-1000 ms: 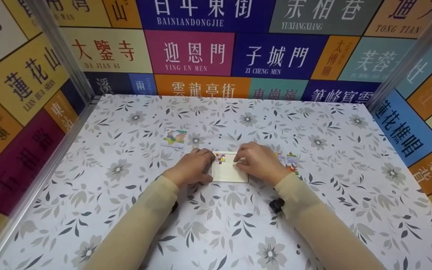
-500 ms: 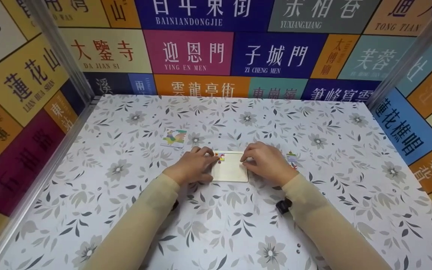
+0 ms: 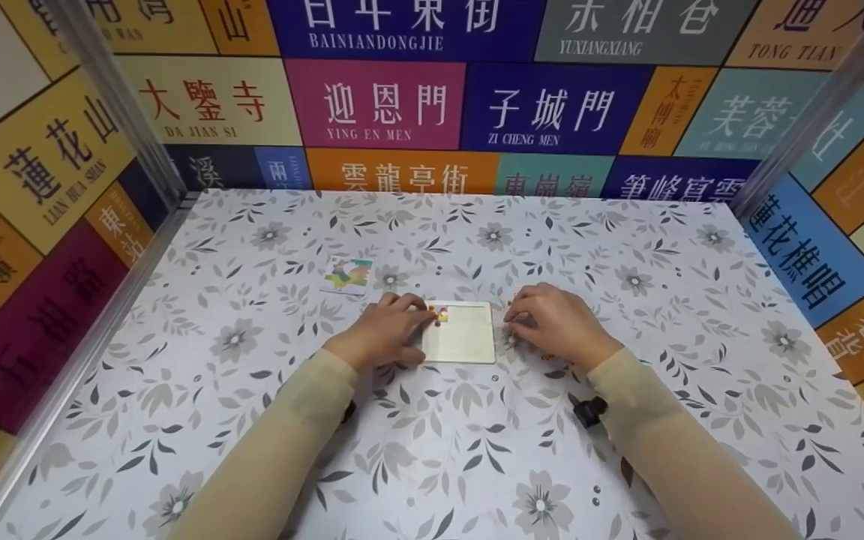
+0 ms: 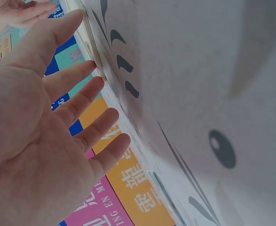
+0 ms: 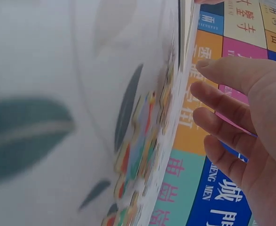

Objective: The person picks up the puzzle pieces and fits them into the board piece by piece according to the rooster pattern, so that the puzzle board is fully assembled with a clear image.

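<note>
A shallow cream puzzle tray [image 3: 462,341] lies mid-table in the head view, with a small colourful jigsaw piece [image 3: 443,314] in its upper left part. My left hand [image 3: 383,330] rests at the tray's left edge; in the left wrist view its fingers [image 4: 88,99] are extended and spread, thumb and fingertips by the edge. To the right of the tray, apart from it, my right hand [image 3: 559,324] holds nothing, its fingers loosely bent. Several wooden-edged jigsaw pieces [image 5: 140,136] lie on the table near that hand in the right wrist view; the hand mostly hides them in the head view.
A picture card [image 3: 347,277] with a colourful scene lies up and left of the tray. The table has a floral cloth [image 3: 252,420]. Panels with large printed characters [image 3: 376,105] stand along the back and sides. A dark wrist device [image 3: 589,411] sits below the right sleeve.
My right hand has moved right, off the tray's right side, and now covers the loose pieces. The left hand has stayed at the tray's left edge.
</note>
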A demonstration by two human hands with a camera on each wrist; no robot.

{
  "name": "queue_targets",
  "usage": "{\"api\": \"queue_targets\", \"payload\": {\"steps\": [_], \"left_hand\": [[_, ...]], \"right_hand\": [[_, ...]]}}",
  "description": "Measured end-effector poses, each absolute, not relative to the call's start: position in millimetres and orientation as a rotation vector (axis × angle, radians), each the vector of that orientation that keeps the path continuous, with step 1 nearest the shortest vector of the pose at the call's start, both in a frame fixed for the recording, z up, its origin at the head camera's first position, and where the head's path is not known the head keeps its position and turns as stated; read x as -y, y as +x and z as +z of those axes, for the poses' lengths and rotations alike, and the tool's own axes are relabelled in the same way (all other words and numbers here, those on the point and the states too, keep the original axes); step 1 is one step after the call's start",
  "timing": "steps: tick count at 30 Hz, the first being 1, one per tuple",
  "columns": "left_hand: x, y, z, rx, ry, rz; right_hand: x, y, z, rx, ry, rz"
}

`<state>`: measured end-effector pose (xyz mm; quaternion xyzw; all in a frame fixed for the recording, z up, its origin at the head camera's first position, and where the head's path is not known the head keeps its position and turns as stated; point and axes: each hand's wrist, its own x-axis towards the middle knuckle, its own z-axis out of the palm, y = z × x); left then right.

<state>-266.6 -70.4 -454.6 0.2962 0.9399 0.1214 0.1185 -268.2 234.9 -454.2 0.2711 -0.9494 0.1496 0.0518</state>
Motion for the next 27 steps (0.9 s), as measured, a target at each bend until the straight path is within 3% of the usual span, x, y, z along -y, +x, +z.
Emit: {"api": "queue_targets", "payload": {"steps": [27], "left_hand": [[69,-267,-456,-2.763,0.869,0.367]], "right_hand": [[-278,-249,-445,2.943,0.863,0.467]]}}
